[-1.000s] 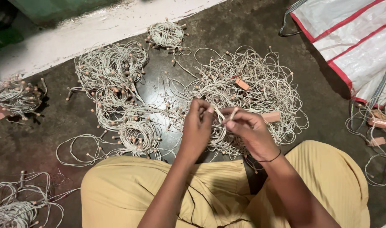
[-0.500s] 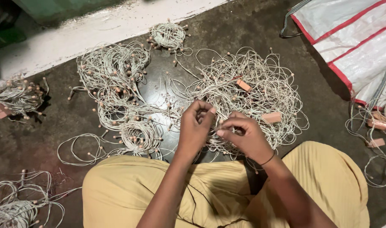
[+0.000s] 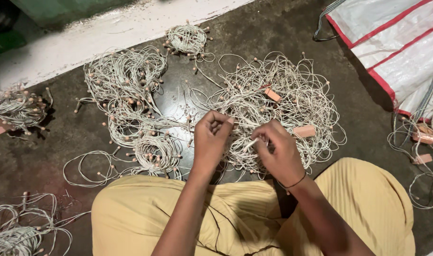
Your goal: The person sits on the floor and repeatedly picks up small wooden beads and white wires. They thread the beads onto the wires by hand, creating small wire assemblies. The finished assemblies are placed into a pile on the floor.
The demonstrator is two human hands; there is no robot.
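I sit cross-legged in yellow cloth on a dark floor. In front of my knees lies a big tangled heap of pale cord [image 3: 282, 102] with small peach-coloured beads and a few flat peach tags. My left hand [image 3: 211, 142] is curled, pinching a strand of that cord between thumb and fingers. My right hand [image 3: 279, 151], with a thin dark band at the wrist, grips a short pale piece of the same cord close beside the left one. Both hands hover over the near edge of the heap.
Neater coils of the same beaded cord [image 3: 124, 78] lie to the left, with smaller bundles at the far side [image 3: 187, 38], far left [image 3: 17, 108] and bottom left [image 3: 15, 230]. A white sack with red stripes [image 3: 396, 42] lies at the upper right; more cord [image 3: 425, 142] beside it. A pale ledge [image 3: 93, 38] runs behind.
My hands have drawn slightly apart and lower over the heap, the right one shifting right with the strand; the cord piles have stayed put.
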